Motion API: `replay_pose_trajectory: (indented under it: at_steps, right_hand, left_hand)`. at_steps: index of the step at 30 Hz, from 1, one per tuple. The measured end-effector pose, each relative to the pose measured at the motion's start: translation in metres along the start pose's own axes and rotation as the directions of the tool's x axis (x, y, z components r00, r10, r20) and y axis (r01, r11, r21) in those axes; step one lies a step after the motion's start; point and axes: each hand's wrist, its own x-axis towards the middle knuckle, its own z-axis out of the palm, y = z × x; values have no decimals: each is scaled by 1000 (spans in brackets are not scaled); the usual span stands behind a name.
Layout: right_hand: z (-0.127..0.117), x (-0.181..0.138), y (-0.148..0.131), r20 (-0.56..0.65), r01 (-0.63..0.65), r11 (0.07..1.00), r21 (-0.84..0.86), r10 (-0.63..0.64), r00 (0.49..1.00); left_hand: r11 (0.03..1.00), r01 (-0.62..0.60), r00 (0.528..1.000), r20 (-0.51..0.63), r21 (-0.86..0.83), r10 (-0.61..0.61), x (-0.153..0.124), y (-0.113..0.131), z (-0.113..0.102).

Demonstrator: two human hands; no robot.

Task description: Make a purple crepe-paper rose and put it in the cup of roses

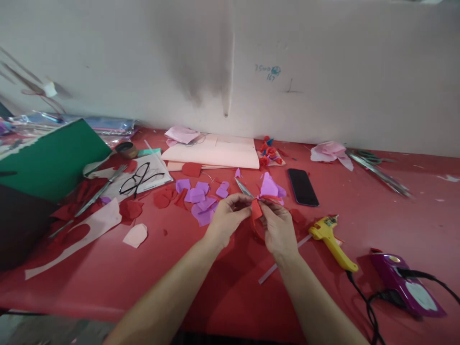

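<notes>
Both hands meet over the red table, fingers pinched together. A small red paper piece [256, 210] hangs between them, gripped by the fingertips of my left hand [228, 219] and my right hand [280, 227]. Just beyond the right fingers shows a purple paper flower [270, 187]; whether it is joined to the red piece I cannot tell. A pointed metal blade [244, 187] sticks out past the left fingers, its other end hidden. Loose purple paper petals [204, 209] lie left of my left hand.
Right of the hands are a phone [303, 187], a yellow glue gun [332, 242] with its cord and a purple power strip [406, 285]. Eyeglasses [138, 179], red and pink scraps, tweezers [102, 189] and a green box [57, 160] are at left. A wall [323, 72] rises behind.
</notes>
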Motion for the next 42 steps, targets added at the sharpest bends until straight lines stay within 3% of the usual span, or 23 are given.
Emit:
replay_pose_trajectory:
  at_steps: [6, 11, 14, 18, 20, 22, 23, 24, 26, 28, 31, 35, 36, 38, 42]
  right_hand:
    - [2, -1, -1, 116, -25, 999, 24, 22, 993]
    - [5, -5, -2, 112, -15, 1000, 11, 13, 994]
    - [5, -6, -3, 112, -47, 999, 27, 43, 993]
    - [4, -4, -4, 92, -52, 998, 32, 49, 995]
    - [3, -3, -4, 62, -48, 998, 31, 46, 997]
    - [1, -1, -6, 18, -64, 997, 34, 64, 998]
    - [1, 0, -7, -2, -77, 996, 37, 78, 997]
    - [1, 0, -8, -12, -89, 995, 42, 90, 996]
    - [1, 0, -10, -12, -100, 994, 51, 100, 995]
    - [1, -1, -12, 4, -98, 993, 60, 98, 995]
    - [2, -2, -12, 20, -87, 995, 44, 87, 996]
    - [1, -2, -10, 28, -65, 998, -2, 65, 997]
    - [0, -2, -10, 30, -62, 998, -10, 62, 998]
    - [0, -3, -10, 36, -53, 998, -21, 53, 998]
    - [0, -4, -10, 31, -31, 999, -35, 32, 999]
  left_hand:
    - [999, -33, 999, -37, 8, 34, 2, -4, -1]
    - [998, -69, 995, -71, 5, 69, 3, -5, -1]
    - [999, -26, 998, -65, -46, 23, 5, -5, -2]
    - [987, 131, 986, -93, -98, -140, 10, -4, -6]
    - [996, 75, 980, -181, -49, -83, 9, -3, -8]
    - [975, -160, 920, -336, 152, 203, 3, -2, -8]
    - [901, -300, 840, -362, 312, 405, -1, -1, -7]
    - [776, -411, 744, -316, 478, 589, -5, -1, -6]
    - [480, -556, 609, -61, 679, 791, -12, -2, -4]
    - [289, -610, 571, 158, 738, 805, -14, -7, -3]
    - [230, -592, 600, 232, 772, 766, -13, -16, -3]
    - [164, -607, 540, 252, 778, 803, -11, -20, -6]
    - [164, -598, 547, 249, 785, 799, -10, -21, -6]
    - [221, -555, 613, 215, 802, 760, -9, -21, -5]
    - [474, -482, 779, 114, 737, 616, -6, -20, -2]
